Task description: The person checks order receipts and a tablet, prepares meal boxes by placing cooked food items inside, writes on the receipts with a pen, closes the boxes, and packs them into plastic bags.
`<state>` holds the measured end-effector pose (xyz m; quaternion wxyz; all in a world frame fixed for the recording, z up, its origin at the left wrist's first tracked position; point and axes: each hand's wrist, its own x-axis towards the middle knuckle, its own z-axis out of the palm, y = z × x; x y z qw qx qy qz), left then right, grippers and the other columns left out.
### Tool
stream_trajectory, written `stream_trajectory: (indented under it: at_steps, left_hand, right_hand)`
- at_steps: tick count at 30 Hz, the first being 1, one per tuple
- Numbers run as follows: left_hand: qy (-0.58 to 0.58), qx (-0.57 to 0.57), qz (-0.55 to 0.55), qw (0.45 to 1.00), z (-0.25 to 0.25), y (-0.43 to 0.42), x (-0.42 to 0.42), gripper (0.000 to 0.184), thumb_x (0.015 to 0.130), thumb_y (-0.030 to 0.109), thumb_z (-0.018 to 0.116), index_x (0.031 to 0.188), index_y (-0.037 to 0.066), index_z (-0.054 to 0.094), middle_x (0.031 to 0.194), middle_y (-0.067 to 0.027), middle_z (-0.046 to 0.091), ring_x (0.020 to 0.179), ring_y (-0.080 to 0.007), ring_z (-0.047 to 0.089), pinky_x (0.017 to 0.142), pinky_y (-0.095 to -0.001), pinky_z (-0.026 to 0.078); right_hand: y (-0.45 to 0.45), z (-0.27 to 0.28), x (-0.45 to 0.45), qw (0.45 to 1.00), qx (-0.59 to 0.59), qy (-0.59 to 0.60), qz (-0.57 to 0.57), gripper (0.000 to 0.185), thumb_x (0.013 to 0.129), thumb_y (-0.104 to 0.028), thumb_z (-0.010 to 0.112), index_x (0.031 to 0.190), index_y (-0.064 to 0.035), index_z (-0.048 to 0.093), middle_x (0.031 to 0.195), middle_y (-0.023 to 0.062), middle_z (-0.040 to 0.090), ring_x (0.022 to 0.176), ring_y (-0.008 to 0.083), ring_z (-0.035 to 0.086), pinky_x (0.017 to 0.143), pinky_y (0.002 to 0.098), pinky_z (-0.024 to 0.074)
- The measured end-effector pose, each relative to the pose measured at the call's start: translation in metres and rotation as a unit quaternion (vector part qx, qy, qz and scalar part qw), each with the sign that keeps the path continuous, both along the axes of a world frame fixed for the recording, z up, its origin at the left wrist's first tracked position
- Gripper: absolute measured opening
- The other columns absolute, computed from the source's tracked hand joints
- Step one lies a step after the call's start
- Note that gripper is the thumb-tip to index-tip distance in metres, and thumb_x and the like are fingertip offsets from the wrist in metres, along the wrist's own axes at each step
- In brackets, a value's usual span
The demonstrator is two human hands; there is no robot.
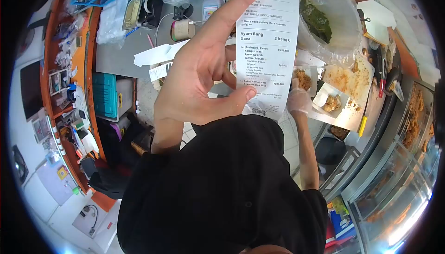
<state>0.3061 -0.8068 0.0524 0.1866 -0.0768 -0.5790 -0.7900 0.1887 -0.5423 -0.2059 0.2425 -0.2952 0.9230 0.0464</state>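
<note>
My left hand (199, 78) is raised close to the camera and grips a long printed receipt (266, 59). The thumb presses on the receipt's lower front, while the index finger stretches up along its left edge. The other fingers curl partly out of sight behind it. Lower and to the right, my right hand (300, 102) wears a clear plastic glove. It is beside an open paper box (311, 90) with browned, crumbly food (302, 79) inside. The receipt covers part of the right hand, and its fingers are too hidden to read their grip. Another paper box (320, 98) holds a fried piece (331, 103).
A clear plastic-lined bowl (340, 41) with green leaves stands at the back right. Crumbs cover a board (357, 115), with a yellow handle (362, 126) at its edge. A glass display case (384, 180) is at right. Orange shelving (85, 36) and a teal case (104, 94) stand left.
</note>
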Motion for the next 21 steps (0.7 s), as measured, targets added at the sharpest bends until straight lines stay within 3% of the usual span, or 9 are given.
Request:
stream_trajectory:
  at_steps: [2, 6, 10, 11, 13, 15, 16, 19, 21]
  left_hand:
    - [0.017, 0.022, -0.001, 1.0, 0.004, 0.002, 0.001, 0.097, 0.072, -0.016, 0.055, 0.152, -0.003, 0.001, 0.156, -0.0247, 0.015, 0.128, -0.0396, 0.049, 0.095, -0.0408, 0.053]
    - [0.042, 0.03, 0.061, 0.997, 0.024, 0.014, -0.003, 0.094, 0.074, -0.01, 0.059, 0.151, -0.005, 0.004, 0.155, -0.0267, 0.016, 0.135, -0.0402, 0.039, 0.099, -0.044, 0.049]
    - [-0.036, -0.12, 0.112, 0.986, 0.015, 0.001, 0.02, 0.091, 0.077, 0.001, 0.063, 0.149, -0.01, 0.008, 0.155, -0.0249, 0.02, 0.136, -0.0327, 0.04, 0.109, -0.0446, 0.039]
    - [-0.057, -0.156, 0.124, 0.978, 0.01, -0.007, 0.027, 0.091, 0.077, 0.003, 0.064, 0.148, -0.012, 0.009, 0.155, -0.0245, 0.02, 0.136, -0.0308, 0.04, 0.111, -0.0448, 0.037]
    - [-0.127, -0.124, 0.145, 0.973, 0.02, -0.004, 0.034, 0.09, 0.078, 0.007, 0.063, 0.148, -0.011, 0.01, 0.155, -0.0227, 0.019, 0.137, -0.0301, 0.038, 0.113, -0.0441, 0.034]
    - [-0.148, -0.132, 0.15, 0.969, 0.016, -0.017, 0.046, 0.09, 0.078, 0.008, 0.062, 0.149, -0.01, 0.01, 0.156, -0.0218, 0.017, 0.138, -0.0297, 0.037, 0.115, -0.0436, 0.031]
    - [-0.135, -0.131, 0.157, 0.97, 0.011, -0.024, 0.051, 0.089, 0.078, 0.007, 0.062, 0.149, -0.009, 0.011, 0.156, -0.0221, 0.018, 0.138, -0.0302, 0.037, 0.114, -0.0446, 0.032]
    - [-0.089, -0.108, 0.19, 0.972, -0.004, -0.034, 0.059, 0.087, 0.077, 0.005, 0.063, 0.149, -0.007, 0.015, 0.154, -0.0236, 0.022, 0.138, -0.0318, 0.038, 0.11, -0.0485, 0.037]
    - [-0.095, -0.1, 0.207, 0.968, -0.003, -0.028, 0.059, 0.088, 0.077, 0.005, 0.062, 0.149, -0.007, 0.012, 0.156, -0.0227, 0.017, 0.14, -0.0314, 0.035, 0.113, -0.0483, 0.033]
  right_hand:
    - [0.0, 0.012, 0.005, 0.997, 0.039, 0.009, 0.064, 0.061, 0.084, -0.009, 0.054, 0.142, -0.0036, 0.035, 0.094, 0.0211, 0.068, 0.082, 0.0332, 0.07, 0.069, 0.0433, 0.0566]
    - [0.012, 0.013, 0.007, 0.995, 0.024, -0.004, 0.094, 0.082, 0.077, 0.0, 0.057, 0.15, -0.0016, 0.018, 0.097, 0.0244, 0.064, 0.087, 0.0349, 0.068, 0.074, 0.0426, 0.0554]
    - [0.032, -0.004, 0.0, 0.998, -0.02, -0.019, 0.061, 0.081, 0.078, 0.004, 0.052, 0.149, 0.0035, 0.013, 0.115, 0.0267, 0.06, 0.103, 0.0371, 0.063, 0.087, 0.0414, 0.0518]
    - [0.045, -0.004, -0.005, 0.975, -0.203, 0.026, 0.081, 0.077, 0.079, 0.007, 0.05, 0.149, 0.0021, 0.018, 0.122, 0.0267, 0.057, 0.108, 0.0385, 0.06, 0.09, 0.0412, 0.0504]
    - [0.053, 0.014, -0.021, 0.933, -0.358, 0.035, -0.014, 0.07, 0.081, 0.008, 0.051, 0.146, -0.0031, 0.031, 0.119, 0.023, 0.06, 0.104, 0.0342, 0.062, 0.087, 0.0387, 0.0505]
    - [0.06, 0.053, -0.046, 0.938, -0.282, -0.103, -0.172, 0.061, 0.081, 0.003, 0.051, 0.14, -0.0049, 0.042, 0.111, 0.0214, 0.064, 0.096, 0.0319, 0.065, 0.084, 0.0385, 0.051]
    - [0.064, 0.07, -0.056, 0.934, -0.268, -0.125, -0.2, 0.056, 0.083, 0.0, 0.055, 0.138, -0.0074, 0.047, 0.106, 0.0159, 0.066, 0.092, 0.0228, 0.064, 0.082, 0.034, 0.0507]
    - [0.06, 0.106, -0.067, 0.834, -0.463, -0.175, -0.243, 0.048, 0.089, -0.01, 0.06, 0.134, -0.0025, 0.048, 0.101, 0.0063, 0.064, 0.079, 0.0101, 0.058, 0.067, 0.0267, 0.048]
    - [0.033, 0.136, -0.075, 0.807, -0.47, -0.25, -0.254, 0.052, 0.089, -0.011, 0.063, 0.138, -0.0049, 0.045, 0.102, 0.0048, 0.062, 0.078, 0.0088, 0.055, 0.065, 0.023, 0.0463]
